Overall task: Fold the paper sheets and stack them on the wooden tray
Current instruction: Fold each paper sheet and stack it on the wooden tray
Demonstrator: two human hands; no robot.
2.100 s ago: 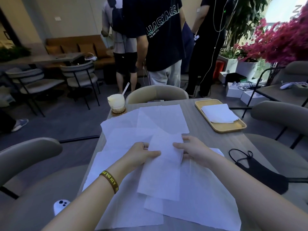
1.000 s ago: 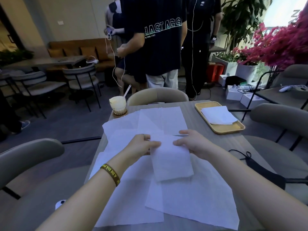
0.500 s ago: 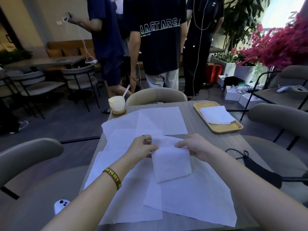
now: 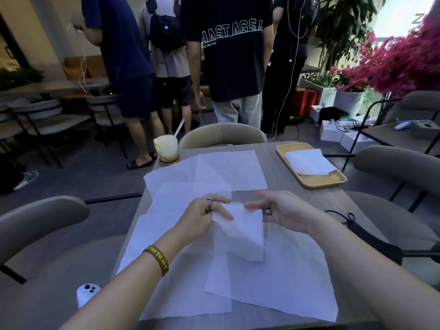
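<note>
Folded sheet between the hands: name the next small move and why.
Probably carry the folded sheet, held by left hand and right hand, to the wooden tray: it already looks folded small, like the stack lying there.

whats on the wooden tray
A small stack of folded white paper lies on the wooden tray. The count of sheets and anything beneath them is hidden.

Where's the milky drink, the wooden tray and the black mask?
milky drink (image 4: 166,146): head view, middle of the glass.
wooden tray (image 4: 317,181): head view, bare near end.
black mask (image 4: 376,241): head view, its cloth body.
</note>
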